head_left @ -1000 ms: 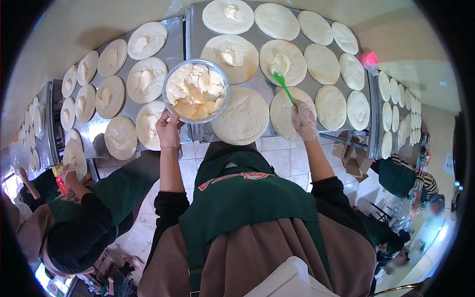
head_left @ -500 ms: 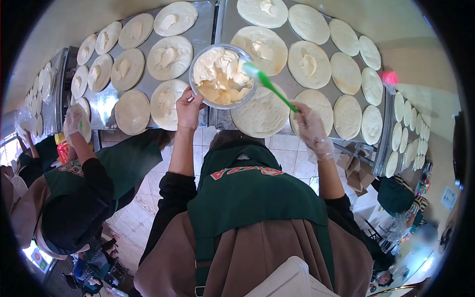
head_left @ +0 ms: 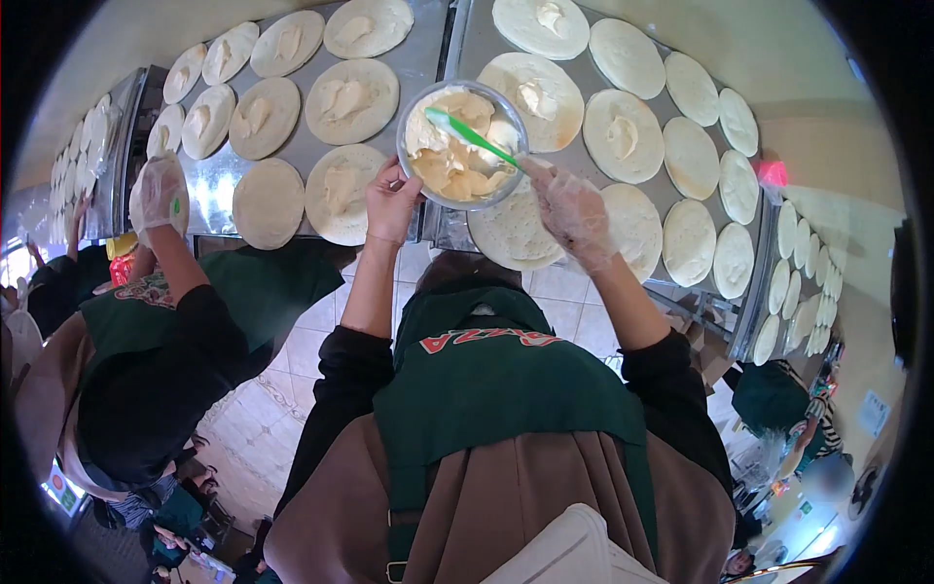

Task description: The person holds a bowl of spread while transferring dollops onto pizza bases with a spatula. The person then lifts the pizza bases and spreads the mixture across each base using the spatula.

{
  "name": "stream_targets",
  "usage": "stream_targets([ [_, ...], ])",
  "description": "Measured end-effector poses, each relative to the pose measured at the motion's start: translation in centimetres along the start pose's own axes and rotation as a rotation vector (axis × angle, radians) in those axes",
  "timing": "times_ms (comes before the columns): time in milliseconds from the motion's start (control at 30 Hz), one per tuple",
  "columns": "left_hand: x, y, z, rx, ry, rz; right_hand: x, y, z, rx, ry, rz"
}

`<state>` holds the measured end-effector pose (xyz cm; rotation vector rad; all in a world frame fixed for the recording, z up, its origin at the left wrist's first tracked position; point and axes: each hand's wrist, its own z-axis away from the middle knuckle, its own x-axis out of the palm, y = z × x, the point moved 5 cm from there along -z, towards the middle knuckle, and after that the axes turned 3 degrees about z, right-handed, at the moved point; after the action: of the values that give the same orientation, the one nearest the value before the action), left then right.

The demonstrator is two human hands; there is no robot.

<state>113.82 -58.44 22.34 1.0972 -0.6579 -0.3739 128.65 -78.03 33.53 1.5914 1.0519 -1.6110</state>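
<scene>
My left hand grips the rim of a clear bowl at its lower left. Pale cream fills part of the bowl. In a clear plastic glove, my right hand is closed on the handle of a green spatula, whose head is over the cream inside the bowl. Below the bowl lies a plain dough round, partly covered by it. To the right, another round carries a dollop of cream.
Several dough rounds lie on the metal table, some with cream. A co-worker stands at the left, a gloved hand near the table. A pink object is at the right edge, and other people are at the far right.
The spatula has left a dollop on the round to the right and moved left into the bowl with my right hand. The view has shifted, and the co-worker's gloved hand has risen.
</scene>
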Motion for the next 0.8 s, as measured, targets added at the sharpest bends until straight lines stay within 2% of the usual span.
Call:
stream_targets([
  [67, 0.6, 0.5, 0.1, 0.016, 0.002, 0.001, 2.0, -0.5, 0.0, 0.016, -0.139, -0.003],
  [100, 0.9, 0.9, 0.3, 0.007, 0.002, -0.001, 2.8, -0.6, 0.2, 0.013, -0.138, -0.003],
  [167, 1.0, 1.2, 0.4, 0.001, 0.006, -0.002, 3.5, -0.9, 0.3, 0.015, -0.062, -0.366],
  [200, 1.0, 1.2, 0.3, 0.008, -0.014, -0.024, 3.6, -0.9, 0.2, 0.013, -0.062, -0.365],
  [267, 1.1, 1.3, 0.4, 0.012, -0.036, -0.045, 3.8, -0.9, 0.3, 0.09, -0.073, -0.714],
  [300, 1.3, 1.5, 0.4, 0.021, -0.042, -0.033, 3.9, -1.1, 0.3, 0.09, -0.074, -0.713],
  [367, 1.4, 1.5, 0.6, 0.031, -0.048, -0.021, 5.4, -1.1, 0.5, 0.25, -0.195, -0.939],
  [500, 1.6, 1.6, 0.9, 0.024, -0.036, -0.031, 6.1, -2.5, 1.1, 0.314, -0.295, -1.035],
  [567, 1.6, 1.6, 1.1, 0.022, -0.029, -0.027, 5.7, -3.8, 2.0, 0.542, -0.426, -1.456],
  [600, 1.5, 1.5, 1.1, 0.028, -0.033, -0.043, 4.6, -4.6, 1.8, 0.541, -0.427, -1.456],
  [667, 1.5, 1.4, 1.2, 0.034, -0.033, -0.058, 3.2, -5.9, 2.0, 0.768, -0.476, -1.64],
  [800, 1.5, 1.5, 1.3, 0.035, -0.012, -0.064, 3.8, -6.2, 2.9, 0.895, -0.487, -1.783],
])
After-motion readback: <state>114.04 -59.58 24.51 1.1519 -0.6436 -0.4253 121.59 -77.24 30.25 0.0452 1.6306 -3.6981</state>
